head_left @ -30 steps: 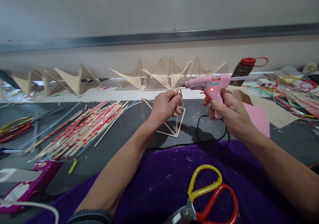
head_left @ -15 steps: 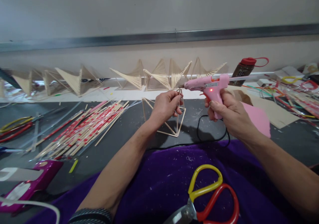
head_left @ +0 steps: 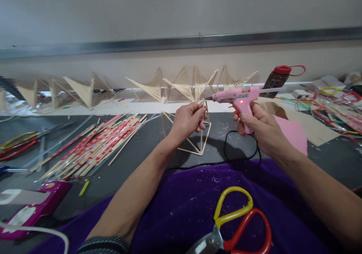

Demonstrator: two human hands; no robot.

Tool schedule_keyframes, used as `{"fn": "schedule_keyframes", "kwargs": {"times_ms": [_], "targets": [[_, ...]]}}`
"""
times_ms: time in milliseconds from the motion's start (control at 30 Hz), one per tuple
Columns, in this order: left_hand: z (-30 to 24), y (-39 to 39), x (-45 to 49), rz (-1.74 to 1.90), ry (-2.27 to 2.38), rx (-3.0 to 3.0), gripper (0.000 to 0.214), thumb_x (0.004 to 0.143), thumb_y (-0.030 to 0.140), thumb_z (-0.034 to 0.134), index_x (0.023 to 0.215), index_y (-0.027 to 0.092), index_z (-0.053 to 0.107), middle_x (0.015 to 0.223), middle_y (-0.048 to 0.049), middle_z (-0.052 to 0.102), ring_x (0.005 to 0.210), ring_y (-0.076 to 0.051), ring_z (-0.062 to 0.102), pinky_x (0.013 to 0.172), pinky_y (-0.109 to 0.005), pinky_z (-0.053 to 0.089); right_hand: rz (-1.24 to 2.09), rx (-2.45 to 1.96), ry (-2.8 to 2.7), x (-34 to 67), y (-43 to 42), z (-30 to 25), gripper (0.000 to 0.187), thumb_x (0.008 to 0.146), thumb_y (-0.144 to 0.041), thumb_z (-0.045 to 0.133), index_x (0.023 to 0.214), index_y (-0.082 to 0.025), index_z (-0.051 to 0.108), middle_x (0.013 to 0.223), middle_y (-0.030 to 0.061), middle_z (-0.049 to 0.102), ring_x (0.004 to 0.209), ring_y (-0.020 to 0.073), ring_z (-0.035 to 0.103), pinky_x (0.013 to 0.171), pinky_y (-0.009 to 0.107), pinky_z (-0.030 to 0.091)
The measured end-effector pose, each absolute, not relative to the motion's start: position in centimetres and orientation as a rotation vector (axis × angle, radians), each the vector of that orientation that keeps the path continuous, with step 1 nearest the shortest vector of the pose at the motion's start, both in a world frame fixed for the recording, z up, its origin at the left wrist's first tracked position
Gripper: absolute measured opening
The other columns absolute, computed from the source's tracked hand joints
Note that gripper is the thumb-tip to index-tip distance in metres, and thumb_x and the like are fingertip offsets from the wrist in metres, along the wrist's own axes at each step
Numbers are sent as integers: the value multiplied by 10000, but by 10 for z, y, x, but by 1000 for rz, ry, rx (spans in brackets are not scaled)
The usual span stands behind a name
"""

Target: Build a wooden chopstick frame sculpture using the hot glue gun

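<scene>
Before a pale wall [head_left: 169, 16], a stick frame [head_left: 206, 138] is being supported by a grey table [head_left: 113, 178] and tightly pinched near its top by the left hand [head_left: 188, 120]; a pink glue gun [head_left: 236, 94] is being firmly gripped by the right hand [head_left: 263, 126], its nozzle [head_left: 209, 98] just beside that top.

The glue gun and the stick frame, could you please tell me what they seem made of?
Glue gun: probably moulded plastic with a smooth finish, judging by its evenly pink body. Stick frame: probably bare wood or bamboo, matte, judging by its pale, uncoated-looking sticks.
</scene>
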State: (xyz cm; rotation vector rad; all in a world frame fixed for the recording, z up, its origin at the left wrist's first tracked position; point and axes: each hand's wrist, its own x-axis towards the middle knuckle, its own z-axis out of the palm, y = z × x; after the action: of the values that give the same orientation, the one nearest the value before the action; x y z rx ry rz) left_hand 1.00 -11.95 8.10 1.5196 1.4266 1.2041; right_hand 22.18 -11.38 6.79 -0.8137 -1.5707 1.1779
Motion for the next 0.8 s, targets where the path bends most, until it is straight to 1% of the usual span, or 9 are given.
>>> {"fn": "schedule_keyframes", "kwargs": {"times_ms": [233, 500, 633, 800], "targets": [[79, -118, 7, 1207, 1406, 1517, 135, 874, 226, 526, 861, 144, 632, 737, -9, 656, 455, -59, 604, 376, -139, 441, 1155, -777, -1577, 221, -119, 74, 143, 884, -321, 562, 983, -218, 551, 889, -10, 604, 527, 68, 497, 447, 222, 388], [79, -119, 8, 1212, 1402, 1522, 140, 879, 225, 527, 856, 139, 635, 736, -13, 667, 447, -48, 593, 379, -131, 433, 1145, -796, -1606, 221, -117, 70, 170, 885, -338, 556, 1003, -216, 550, 923, 3, 625, 529, 70, 496, 448, 222, 390], [80, -119, 8, 1213, 1402, 1506, 149, 874, 254, 542, 843, 138, 630, 736, -12, 659, 445, -52, 591, 375, -140, 441, 1156, -800, -1597, 223, -115, 69, 184, 883, -340, 560, 1019, -217, 551, 919, 0, 628, 525, 70, 498, 441, 220, 389], [78, -117, 6, 1227, 1422, 1529, 154, 883, 238, 529, 831, 135, 630, 737, -17, 661, 449, -54, 592, 373, -141, 443, 1084, -848, -1654, 223, -117, 71, 172, 894, -342, 543, 999, -207, 560, 873, 10, 642, 521, 76, 487, 451, 229, 399]]}}
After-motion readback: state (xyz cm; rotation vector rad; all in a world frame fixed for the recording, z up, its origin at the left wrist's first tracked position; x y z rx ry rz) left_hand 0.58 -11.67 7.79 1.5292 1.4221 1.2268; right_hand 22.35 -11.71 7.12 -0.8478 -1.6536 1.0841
